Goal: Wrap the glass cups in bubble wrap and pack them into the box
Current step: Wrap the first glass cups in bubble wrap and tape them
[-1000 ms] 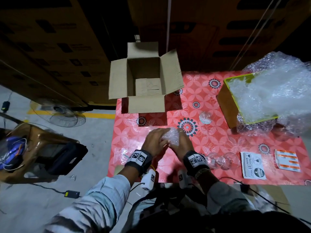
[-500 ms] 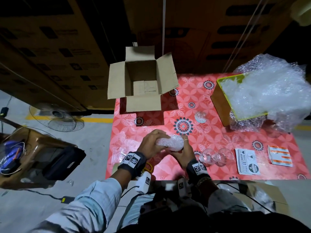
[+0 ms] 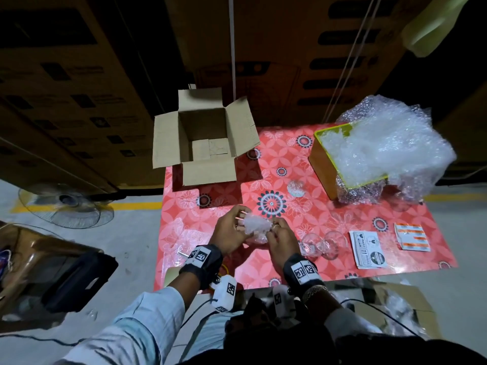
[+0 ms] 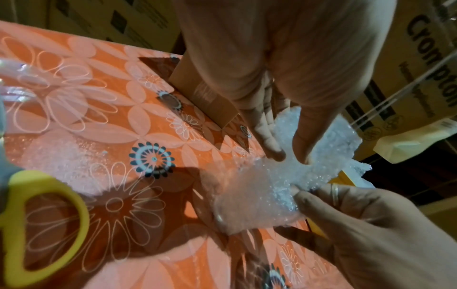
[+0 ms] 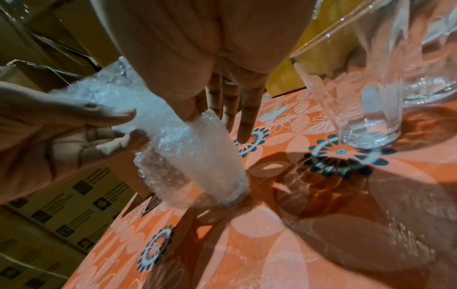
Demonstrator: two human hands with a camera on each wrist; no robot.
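A glass cup wrapped in bubble wrap (image 3: 257, 229) stands tilted with its base on the red flowered table (image 3: 303, 262), between both hands. My left hand (image 3: 232, 233) pinches the loose wrap at the cup's top (image 4: 284, 154). From the right side, my right hand (image 3: 280, 239) holds the wrapped cup (image 4: 254, 197), thumb on the wrap (image 5: 190, 111). The open, empty cardboard box (image 3: 203, 143) stands at the table's far left corner. Two bare glass cups (image 3: 320, 245) stand just right of my right hand, one close by in the right wrist view (image 5: 358, 97).
A yellow-rimmed box heaped with bubble wrap (image 3: 374, 151) fills the far right. A small wrapped lump (image 3: 296, 188) lies mid-table. Label sheets (image 3: 367, 248) lie at the right. Yellow-handled scissors (image 4: 47, 215) and a loose wrap piece (image 4: 61, 156) lie left of the hands. A fan (image 3: 66, 206) stands on the floor.
The wrapped cup, held level between the hands before, now stands tilted with its base on the table. Both hands shifted onto the loose wrap at its upper end.
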